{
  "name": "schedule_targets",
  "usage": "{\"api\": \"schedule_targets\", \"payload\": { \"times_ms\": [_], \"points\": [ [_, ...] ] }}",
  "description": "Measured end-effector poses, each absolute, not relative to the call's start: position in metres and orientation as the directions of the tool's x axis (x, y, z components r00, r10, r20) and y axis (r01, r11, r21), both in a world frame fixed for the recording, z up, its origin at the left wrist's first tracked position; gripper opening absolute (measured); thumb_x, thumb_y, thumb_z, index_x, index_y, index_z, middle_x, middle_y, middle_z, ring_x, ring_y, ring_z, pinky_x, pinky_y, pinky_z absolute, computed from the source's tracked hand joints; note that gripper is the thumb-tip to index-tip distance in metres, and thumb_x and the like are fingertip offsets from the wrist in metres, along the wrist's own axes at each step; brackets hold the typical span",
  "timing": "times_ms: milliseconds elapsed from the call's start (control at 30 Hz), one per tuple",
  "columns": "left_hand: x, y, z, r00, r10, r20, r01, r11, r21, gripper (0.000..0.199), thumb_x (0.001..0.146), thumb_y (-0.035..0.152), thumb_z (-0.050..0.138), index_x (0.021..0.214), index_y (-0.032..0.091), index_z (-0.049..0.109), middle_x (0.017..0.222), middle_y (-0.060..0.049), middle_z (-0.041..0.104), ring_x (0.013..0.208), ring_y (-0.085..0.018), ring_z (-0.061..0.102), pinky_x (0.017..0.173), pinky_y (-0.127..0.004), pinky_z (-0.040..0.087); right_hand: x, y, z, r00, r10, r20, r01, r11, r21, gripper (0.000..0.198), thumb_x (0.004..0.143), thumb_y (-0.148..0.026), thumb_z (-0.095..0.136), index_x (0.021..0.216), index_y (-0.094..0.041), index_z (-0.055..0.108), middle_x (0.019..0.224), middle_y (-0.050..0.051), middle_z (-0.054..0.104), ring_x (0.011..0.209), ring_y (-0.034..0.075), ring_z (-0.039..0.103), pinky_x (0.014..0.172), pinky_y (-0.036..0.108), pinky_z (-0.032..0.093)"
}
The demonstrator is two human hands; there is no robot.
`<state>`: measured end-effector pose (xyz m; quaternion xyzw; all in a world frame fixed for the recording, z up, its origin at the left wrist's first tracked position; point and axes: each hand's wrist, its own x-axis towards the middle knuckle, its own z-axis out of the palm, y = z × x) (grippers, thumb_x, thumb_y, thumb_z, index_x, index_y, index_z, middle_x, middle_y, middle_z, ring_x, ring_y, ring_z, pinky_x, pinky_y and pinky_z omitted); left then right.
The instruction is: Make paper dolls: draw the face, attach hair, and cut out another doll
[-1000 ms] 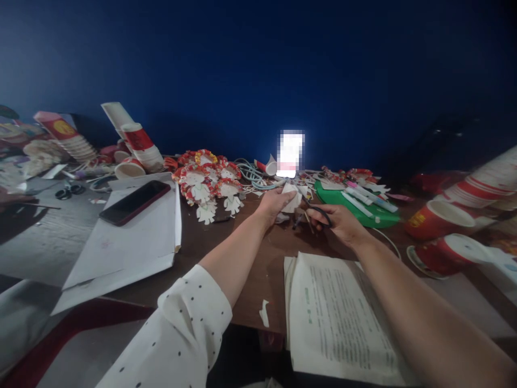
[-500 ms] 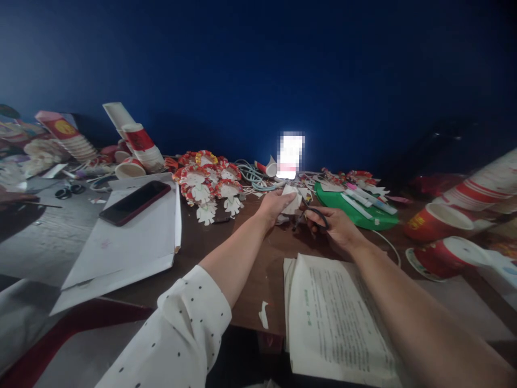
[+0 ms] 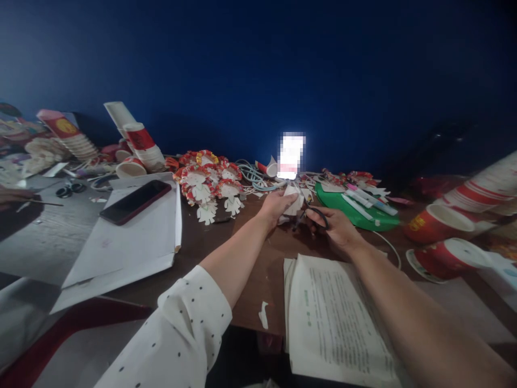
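My left hand (image 3: pixel 277 206) pinches a small piece of white paper (image 3: pixel 295 201) above the middle of the brown table. Just to its right, my right hand (image 3: pixel 332 223) grips the dark handles of a pair of scissors (image 3: pixel 319 215). The blades point up beside the paper's right edge; whether they touch it I cannot tell. Behind the hands stands a bright phone screen (image 3: pixel 291 156), blurred out. Left of them lies a cluster of red-and-white paper figures (image 3: pixel 210 183) cut from cups.
An open book (image 3: pixel 339 318) lies in front of my right forearm. A dark phone (image 3: pixel 135 202) rests on white paper at left. Pens lie on a green sheet (image 3: pixel 335 207). Paper cups (image 3: pixel 440 221) stand at right. At the far left, another person's hand (image 3: pixel 14 198) holds a thin stick.
The white paper in my left hand has turned slightly beside the scissors. My arms stay almost in place. The other person's hand at the far left has shifted a little.
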<state>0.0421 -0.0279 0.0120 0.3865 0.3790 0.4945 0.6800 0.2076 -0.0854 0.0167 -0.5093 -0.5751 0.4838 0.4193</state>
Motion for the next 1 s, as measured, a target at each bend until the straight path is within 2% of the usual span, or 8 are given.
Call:
{"api": "schedule_targets", "payload": {
  "times_ms": [100,500,700,1000],
  "points": [
    [0.042,-0.029,0.013,0.224,0.966,-0.126,-0.383,0.207,0.900,0.014,0.073,0.024,0.071,0.078,0.010,0.069,0.066,-0.007,0.068,0.054,-0.015,0.062,0.058,-0.027,0.050,0.208,-0.084,0.016,-0.140,0.990,-0.010,0.193,0.018,-0.981,0.042,0.070,-0.058,0.076,0.067,-0.017,0.066,0.065,0.001,0.059,0.055,0.012,0.050,0.046,0.024,0.036],
    [0.044,-0.031,0.017,0.222,0.962,-0.156,-0.418,0.239,0.876,0.012,0.074,0.021,0.070,0.081,0.011,0.068,0.065,-0.005,0.068,0.055,-0.014,0.062,0.058,-0.025,0.050,0.204,-0.087,0.015,-0.108,0.994,-0.026,0.156,-0.009,-0.988,0.041,0.071,-0.057,0.075,0.077,-0.018,0.069,0.068,0.000,0.059,0.056,0.012,0.050,0.046,0.023,0.037],
    [0.046,-0.036,0.021,0.225,0.962,-0.151,-0.445,0.240,0.863,0.011,0.075,0.020,0.067,0.081,0.012,0.065,0.061,-0.003,0.066,0.051,-0.012,0.059,0.053,-0.023,0.048,0.198,-0.089,0.017,-0.091,0.996,-0.017,0.144,-0.003,-0.990,0.041,0.069,-0.057,0.077,0.078,-0.018,0.069,0.071,0.001,0.061,0.056,0.011,0.050,0.045,0.023,0.039],
    [0.046,-0.037,0.019,0.227,0.966,-0.121,-0.430,0.211,0.878,0.014,0.073,0.022,0.068,0.082,0.012,0.066,0.061,-0.002,0.065,0.051,-0.012,0.059,0.054,-0.023,0.048,0.199,-0.088,0.016,-0.086,0.996,-0.024,0.167,-0.010,-0.986,0.049,0.065,-0.065,0.076,0.076,-0.018,0.069,0.071,0.003,0.062,0.058,0.014,0.053,0.045,0.024,0.042]
  ]
}}
